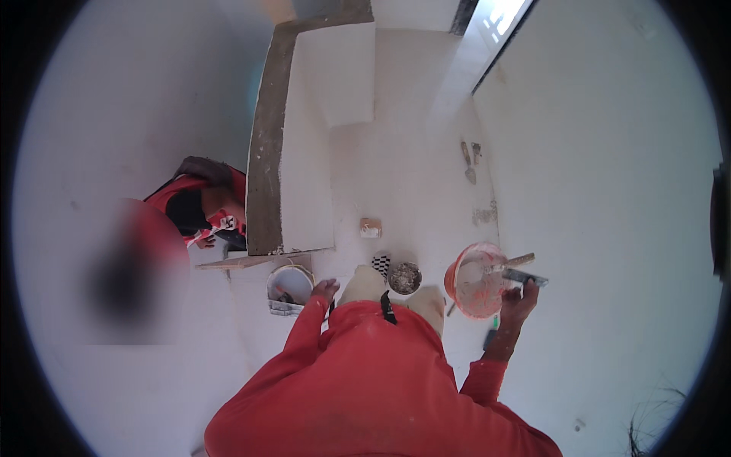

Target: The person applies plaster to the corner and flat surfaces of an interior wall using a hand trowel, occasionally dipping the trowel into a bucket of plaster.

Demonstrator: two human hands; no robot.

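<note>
My right hand (518,301) is closed around a flat grey plastering trowel (527,277), held at the right rim of an orange-red basin (457,293). Pale, wet-looking material coats the inside of that basin. Across its rim lies a tool with a light wooden handle (520,260), just beyond the trowel. Over by my left knee is my left hand (327,289), its fingers loosely apart with nothing visible in them. Beside it stands a pale bucket (290,266) with a dark tool inside.
Between my knees sits a round container (405,279) of greyish, lumpy material. A small box (371,228) is on the floor ahead. Further off, a pointed trowel (468,164) lies by the right wall. A low white partition (304,152) rises ahead left; a person in red (205,198) is behind it.
</note>
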